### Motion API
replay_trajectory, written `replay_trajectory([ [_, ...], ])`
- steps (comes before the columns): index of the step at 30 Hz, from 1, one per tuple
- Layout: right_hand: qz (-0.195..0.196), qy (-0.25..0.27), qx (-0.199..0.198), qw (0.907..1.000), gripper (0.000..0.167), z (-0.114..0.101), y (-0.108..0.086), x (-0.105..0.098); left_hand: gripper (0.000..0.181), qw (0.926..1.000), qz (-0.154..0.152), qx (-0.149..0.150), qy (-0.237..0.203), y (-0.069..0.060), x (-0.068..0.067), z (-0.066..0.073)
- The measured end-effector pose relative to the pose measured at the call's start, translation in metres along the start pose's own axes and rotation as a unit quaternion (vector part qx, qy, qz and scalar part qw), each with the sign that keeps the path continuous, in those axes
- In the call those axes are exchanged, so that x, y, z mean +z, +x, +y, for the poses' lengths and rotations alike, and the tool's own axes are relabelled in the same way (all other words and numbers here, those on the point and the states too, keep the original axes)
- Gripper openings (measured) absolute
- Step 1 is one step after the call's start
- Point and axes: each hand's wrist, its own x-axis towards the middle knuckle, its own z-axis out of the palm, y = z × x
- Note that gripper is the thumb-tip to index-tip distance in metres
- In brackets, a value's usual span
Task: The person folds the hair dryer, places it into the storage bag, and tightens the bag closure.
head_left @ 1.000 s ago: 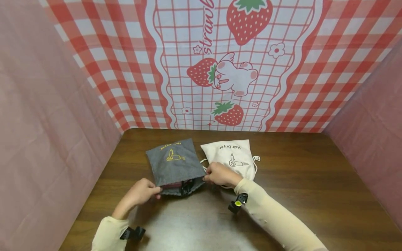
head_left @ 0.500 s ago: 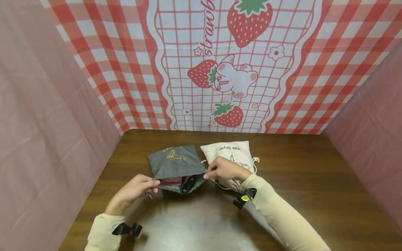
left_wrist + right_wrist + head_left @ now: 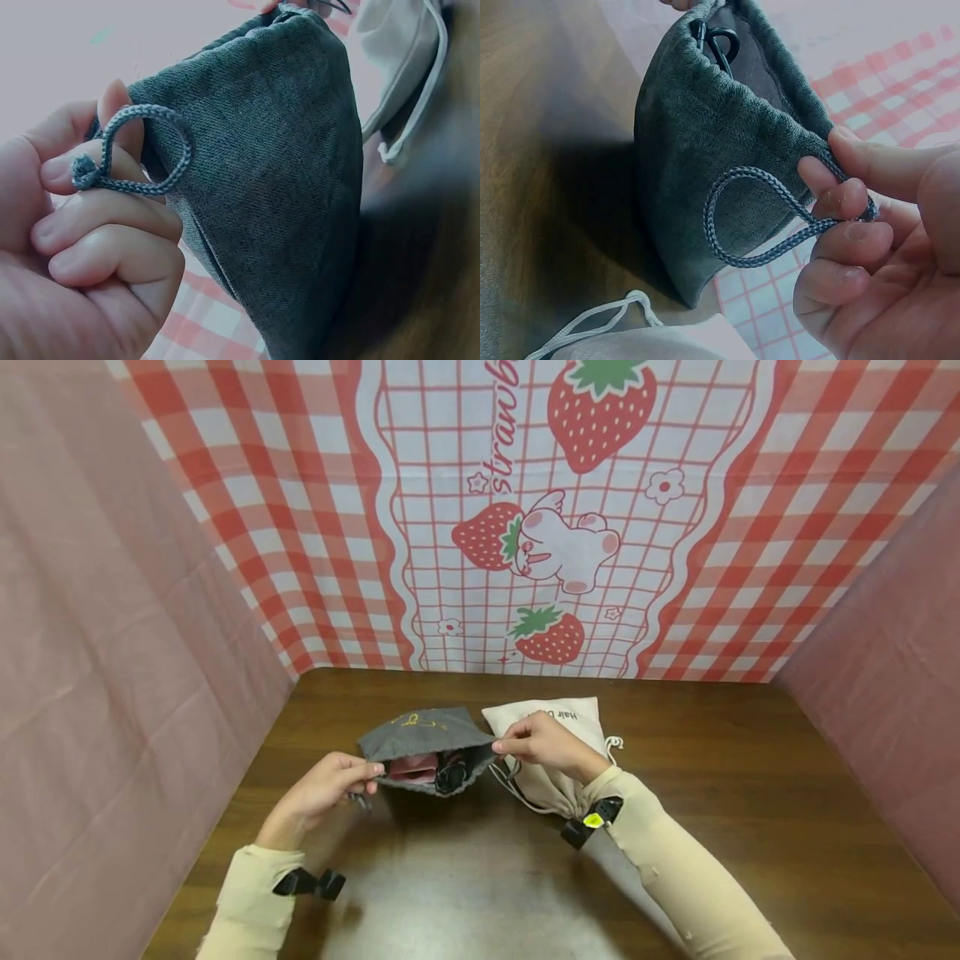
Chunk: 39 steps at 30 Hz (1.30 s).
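Observation:
A grey drawstring bag (image 3: 423,735) with a yellow hair dryer print has its mouth spread wide toward me. Inside lie a pink object (image 3: 414,768) and a coiled black cord (image 3: 452,772); the rest of the contents is hidden. My left hand (image 3: 327,787) pinches the left corner of the bag's rim, and a knotted grey drawstring loop (image 3: 182,154) hangs by its fingers. At the opposite corner my right hand (image 3: 551,747) pinches the rim, with another drawstring loop (image 3: 712,214) beside its curled fingers.
Partly under my right hand lies a white drawstring bag (image 3: 543,785) printed "Hair Dryer". The brown wooden table (image 3: 712,777) ends at a strawberry-print cloth (image 3: 555,568). Pink curtains (image 3: 112,652) hang at both sides.
Both hands have raised the grey bag's mouth from the table, tilting it up and widening it. More of the pink object and black cord shows inside.

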Motion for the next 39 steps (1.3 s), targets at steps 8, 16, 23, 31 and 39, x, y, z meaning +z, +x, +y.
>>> replay_trajectory([
  [8,-0.041,0.125,0.029,0.9909,0.031,0.005,0.002,-0.011,0.035,0.999,-0.032,0.021,-0.025,0.001,-0.008,0.004],
  [16,-0.06,0.22,0.025,0.9733,0.024,0.015,-0.005,-0.035,0.04,0.9848,-0.085,0.125,-0.085,-0.009,-0.02,0.001],
  [23,-0.031,0.244,0.014,0.9691,0.029,0.03,-0.018,-0.052,0.043,0.9679,-0.105,0.181,-0.14,-0.016,-0.027,-0.004],
  [31,-0.009,0.219,0.009,0.9756,0.027,0.045,-0.031,-0.065,0.046,0.9643,-0.07,0.193,-0.167,-0.023,-0.032,-0.012],
  [39,0.0,0.146,0.023,0.989,0.023,0.054,-0.043,-0.081,0.046,0.9593,-0.055,0.183,-0.208,-0.028,-0.041,-0.02],
])
